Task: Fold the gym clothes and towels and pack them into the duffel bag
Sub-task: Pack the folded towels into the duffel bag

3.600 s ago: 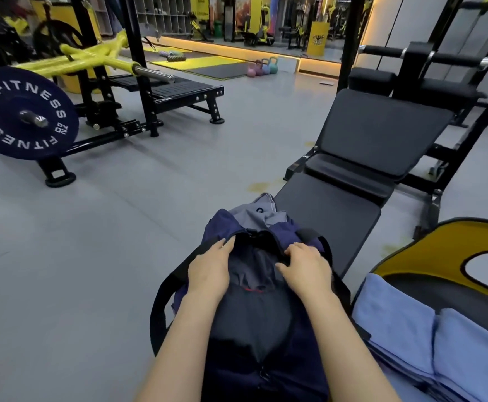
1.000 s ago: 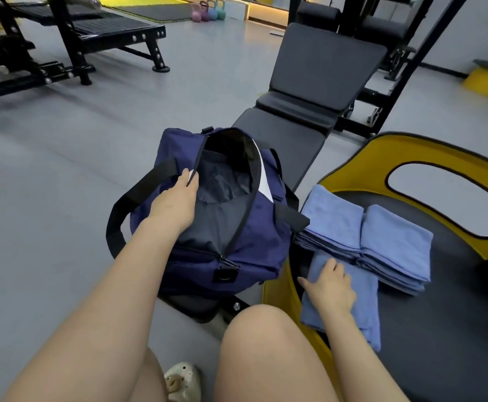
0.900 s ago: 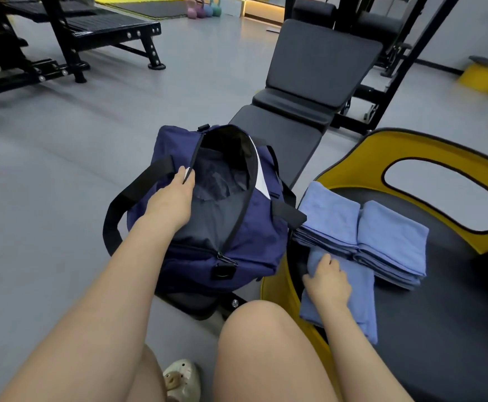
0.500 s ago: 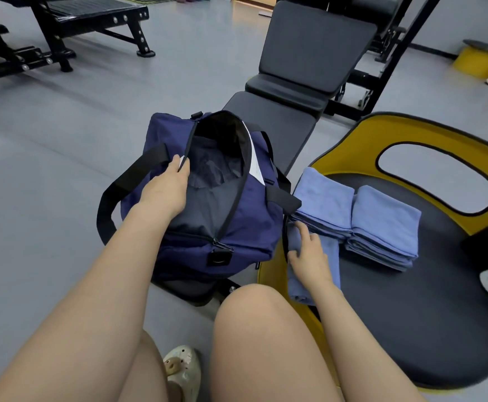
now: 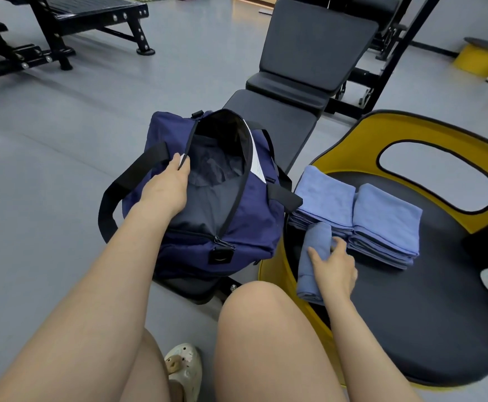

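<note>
A navy duffel bag [image 5: 248,227] with black straps stands unzipped on the near end of a black bench, dark folded clothes inside it. My left hand [image 5: 167,187] grips the left edge of its opening and holds it apart. To the right, two stacks of folded blue towels [image 5: 381,224] lie on a round black pad. In front of them, my right hand [image 5: 334,264] holds one folded blue towel [image 5: 312,256], fingers curled round its upper end, which is raised off the pad.
The round black pad has a yellow rim [image 5: 416,126] and sits at my right. The black incline bench [image 5: 312,50] runs away behind the bag. A black rack [image 5: 63,27] stands far left on grey floor. My knees and a pale shoe [image 5: 184,369] fill the foreground.
My right hand left the bag, reached to the pad and took hold of the nearest towel, bunching it narrower and lifting its end. My left hand stays on the bag's opening.
</note>
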A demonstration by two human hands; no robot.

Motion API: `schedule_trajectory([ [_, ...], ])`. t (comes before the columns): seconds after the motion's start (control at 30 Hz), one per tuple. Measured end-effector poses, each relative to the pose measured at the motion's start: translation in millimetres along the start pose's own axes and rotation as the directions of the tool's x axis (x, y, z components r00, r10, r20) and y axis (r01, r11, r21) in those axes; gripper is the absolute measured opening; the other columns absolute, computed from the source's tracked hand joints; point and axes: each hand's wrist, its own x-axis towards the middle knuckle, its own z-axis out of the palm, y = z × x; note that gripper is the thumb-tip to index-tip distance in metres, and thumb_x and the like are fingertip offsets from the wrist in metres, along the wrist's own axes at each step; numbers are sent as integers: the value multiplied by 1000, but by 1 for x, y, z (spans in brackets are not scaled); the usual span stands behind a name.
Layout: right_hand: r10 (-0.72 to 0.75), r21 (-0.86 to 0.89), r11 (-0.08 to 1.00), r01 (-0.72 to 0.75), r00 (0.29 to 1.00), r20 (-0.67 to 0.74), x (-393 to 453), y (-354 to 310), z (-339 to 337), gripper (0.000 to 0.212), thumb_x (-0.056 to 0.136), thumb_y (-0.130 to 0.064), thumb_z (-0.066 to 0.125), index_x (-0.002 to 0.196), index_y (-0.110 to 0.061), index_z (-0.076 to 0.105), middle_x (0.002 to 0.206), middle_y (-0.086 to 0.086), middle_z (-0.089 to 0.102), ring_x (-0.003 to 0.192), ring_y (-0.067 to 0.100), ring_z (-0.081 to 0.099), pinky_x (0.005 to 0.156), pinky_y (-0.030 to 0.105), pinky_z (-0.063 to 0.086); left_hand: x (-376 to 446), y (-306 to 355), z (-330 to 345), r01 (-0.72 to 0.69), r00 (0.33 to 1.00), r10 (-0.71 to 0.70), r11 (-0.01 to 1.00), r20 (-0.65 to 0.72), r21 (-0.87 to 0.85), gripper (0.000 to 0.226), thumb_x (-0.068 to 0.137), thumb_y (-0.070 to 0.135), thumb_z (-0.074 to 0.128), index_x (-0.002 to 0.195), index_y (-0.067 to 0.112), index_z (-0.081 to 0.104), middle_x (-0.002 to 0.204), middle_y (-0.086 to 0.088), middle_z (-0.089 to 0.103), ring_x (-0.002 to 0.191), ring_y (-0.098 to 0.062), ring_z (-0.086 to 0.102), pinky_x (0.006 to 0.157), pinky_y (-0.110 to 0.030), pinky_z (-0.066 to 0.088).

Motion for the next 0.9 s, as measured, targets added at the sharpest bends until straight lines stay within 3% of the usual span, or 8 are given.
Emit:
schedule_trajectory([
  [0.07, 89, -1, 996, -89, 996, 8, 0, 4, -1, 49, 88, -43, 60, 128, -17, 51, 138, 12, 44, 121, 35, 43, 96, 47, 39, 0, -1, 0, 0, 1000, 0, 1000, -10, -17, 76, 88, -13, 33, 153, 14, 3, 160, -1, -6, 135, -29, 36, 103, -39, 36],
  [0.13, 203, 106, 972, -212, 975, 91, 2, 8, -2, 46, 88, -45, 60, 126, -20, 52, 146, 12, 31, 121, 39, 42, 93, 47, 41, 0, -2, -1, 4, 1000, -5, 999, -24, -39, 75, 88, -13, 33, 152, 14, 5, 160, 0, -4, 135, -29, 35, 105, -39, 35],
  [0.2, 232, 178, 950, -258, 960, 156, 7, 11, -3, 44, 87, -45, 62, 122, -21, 53, 141, 15, 36, 115, 39, 47, 89, 46, 45, 0, -3, -2, 11, 999, -13, 998, -32, -63, 75, 88, -14, 33, 152, 13, 6, 160, -1, -3, 137, -30, 31, 108, -39, 30],
  [0.3, 214, 244, 934, -262, 955, 205, 10, 10, -5, 39, 87, -42, 63, 117, -18, 54, 119, 18, 55, 101, 33, 53, 78, 38, 45, 0, -5, -3, 18, 999, -22, 996, -46, -92, 75, 87, -14, 33, 152, 14, 8, 160, 0, -1, 138, -32, 29, 108, -39, 29],
  [0.43, 203, 271, 925, -266, 949, 240, 9, 6, -9, 36, 88, -39, 62, 116, -17, 53, 107, 11, 58, 100, 31, 53, 77, 36, 43, -1, -6, -4, 27, 999, -32, 994, -43, -104, 74, 89, -12, 33, 152, 16, 8, 160, 2, -1, 137, -34, 30, 102, -40, 34],
  [0.77, 83, 503, 848, -165, 980, 182, 2, -10, -28, 28, 90, -30, 62, 114, -16, 55, 107, 4, 56, 93, 20, 51, 63, 29, 38, -4, -2, -10, 40, 998, -47, 989, -44, -139, 72, 89, -12, 32, 152, 14, 9, 160, 0, 1, 143, -28, 20, 106, -38, 29],
  [0.9, 7, 556, 825, -100, 986, 167, 8, -25, -36, 29, 90, -26, 63, 115, -18, 54, 113, 0, 57, 102, 21, 54, 81, 38, 45, -5, 0, -11, 46, 998, -52, 988, -35, -150, 72, 89, -10, 32, 152, 14, 9, 160, 1, 2, 143, -28, 20, 105, -39, 30],
])
